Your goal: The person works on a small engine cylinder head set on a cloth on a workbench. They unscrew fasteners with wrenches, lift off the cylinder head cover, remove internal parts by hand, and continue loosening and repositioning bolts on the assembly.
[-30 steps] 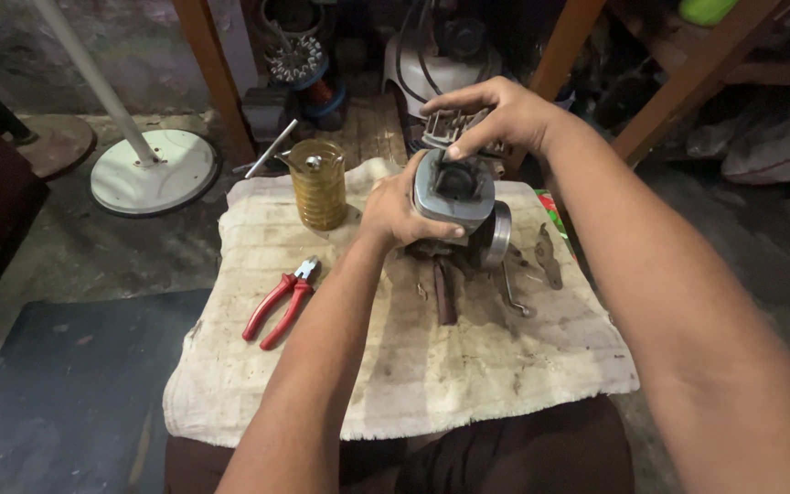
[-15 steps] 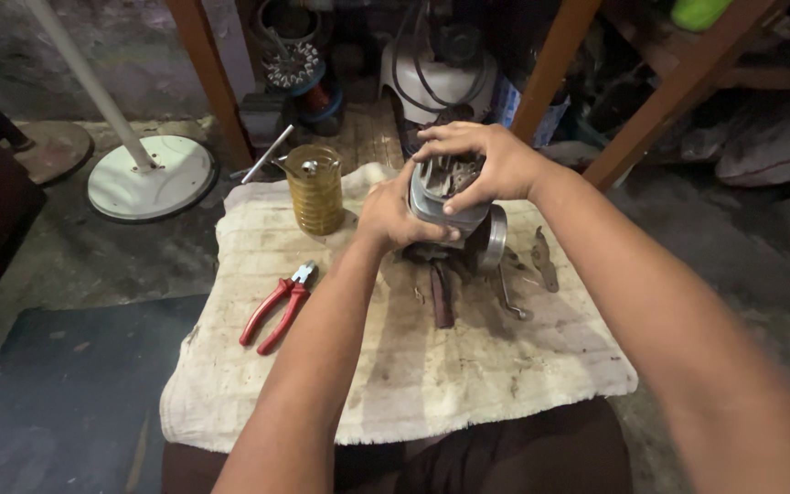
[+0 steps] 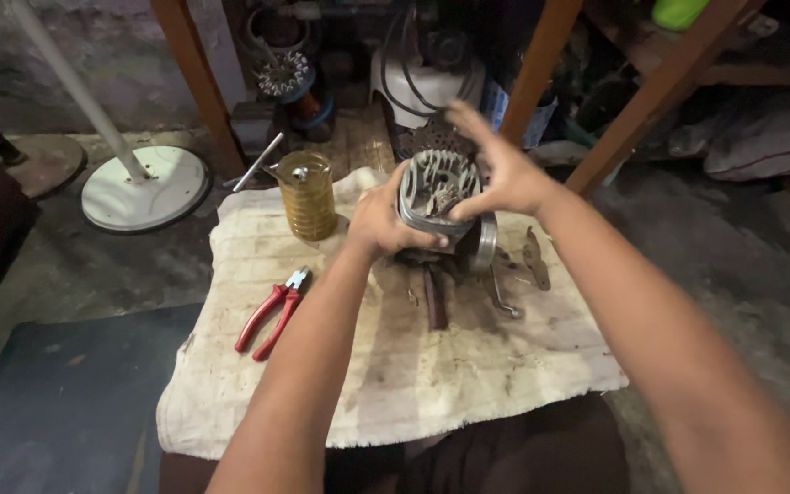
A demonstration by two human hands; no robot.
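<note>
we hold a round metal motor housing point(image 3: 438, 203) up off the stained cloth point(image 3: 386, 366), and its face has turned: a second ago a dark flat side looked up at us, now the open ribbed end with its spokes and inner parts does. our left hand point(image 3: 381, 224) stays wrapped around the housing's near-left side, fingers closed on its rim. our right hand point(image 3: 496, 169), which was clamped over the top a moment back, has opened out, fingers spread wide, only the palm and thumb side resting against the housing's far-right edge. so the part has been rotated and the inside is now exposed to view. just under the hands lie dark metal tools point(image 3: 436, 297) and a small bracket point(image 3: 536, 259) on the cloth, unmoved. to the left of the left hand stands a brass-coloured coil point(image 3: 306, 195), and nearer us the red-handled pliers point(image 3: 272, 309), both where they were. beyond them, the white round fan base point(image 3: 144, 186) sits on the floor.
</note>
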